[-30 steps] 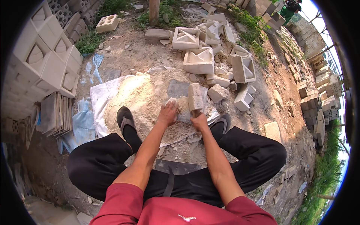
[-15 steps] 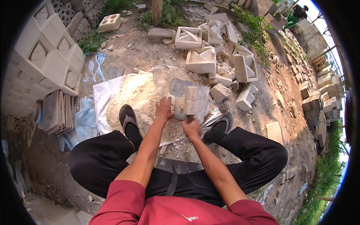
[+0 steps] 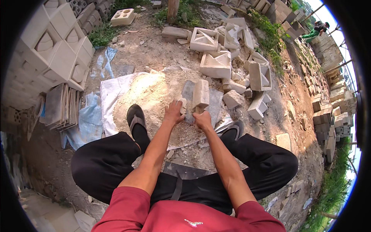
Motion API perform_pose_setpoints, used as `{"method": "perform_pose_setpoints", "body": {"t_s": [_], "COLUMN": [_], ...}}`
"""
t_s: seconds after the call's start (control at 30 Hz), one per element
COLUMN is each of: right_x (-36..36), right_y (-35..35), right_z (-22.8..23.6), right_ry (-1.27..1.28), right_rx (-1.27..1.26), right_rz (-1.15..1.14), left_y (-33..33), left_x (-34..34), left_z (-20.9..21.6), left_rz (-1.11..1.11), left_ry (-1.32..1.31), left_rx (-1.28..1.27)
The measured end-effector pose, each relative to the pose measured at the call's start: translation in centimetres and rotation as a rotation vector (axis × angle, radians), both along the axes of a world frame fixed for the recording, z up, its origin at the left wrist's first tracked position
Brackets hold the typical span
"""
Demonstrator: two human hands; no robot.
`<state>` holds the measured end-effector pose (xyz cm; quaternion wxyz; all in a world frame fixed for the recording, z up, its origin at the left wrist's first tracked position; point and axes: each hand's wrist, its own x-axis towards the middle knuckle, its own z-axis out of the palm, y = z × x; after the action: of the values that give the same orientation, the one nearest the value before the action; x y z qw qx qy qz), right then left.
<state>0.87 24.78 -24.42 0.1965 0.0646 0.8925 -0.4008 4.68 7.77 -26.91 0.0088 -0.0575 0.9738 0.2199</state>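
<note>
My right hand (image 3: 203,120) is wrapped round the short handle of a mallet with a blocky, dust-covered head (image 3: 201,94). The mallet head is over a flat grey slab (image 3: 217,101) on the ground between my feet. Just left of it, my left hand (image 3: 174,112) has its fingers curled on a small pale chunk of block (image 3: 183,103), partly hidden by the hand. Around and under the left hand spreads a heap of crushed, sandy rubble (image 3: 147,92) on a white sheet (image 3: 109,96).
Broken pale decorative blocks (image 3: 216,63) lie piled beyond the slab to the right. Patterned blocks (image 3: 54,46) are stacked at the left, near thin leaning boards (image 3: 62,106) and blue plastic sheeting (image 3: 89,121). A person (image 3: 317,30) is at the far right.
The view has swung slightly, so the scene sits further right. The mallet head has shifted a little away from me over the slab. Both hands keep their holds.
</note>
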Motion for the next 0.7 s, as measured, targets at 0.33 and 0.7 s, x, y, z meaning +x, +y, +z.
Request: {"method": "perform_pose_setpoints", "body": {"t_s": [0.33,0.7], "right_x": [6.5,4.7], "right_y": [-2.1,-1.1], "right_z": [1.7,0.0], "right_ry": [0.240,0.148], "right_rx": [0.001,0.117], "right_rz": [-0.111,-0.006], "left_y": [0.9,0.8], "left_x": [-0.7,-0.5], "left_z": [0.8,0.6], "left_rz": [0.093,0.041], "left_ry": [-0.120,-0.097], "left_rx": [0.052,-0.039]}}
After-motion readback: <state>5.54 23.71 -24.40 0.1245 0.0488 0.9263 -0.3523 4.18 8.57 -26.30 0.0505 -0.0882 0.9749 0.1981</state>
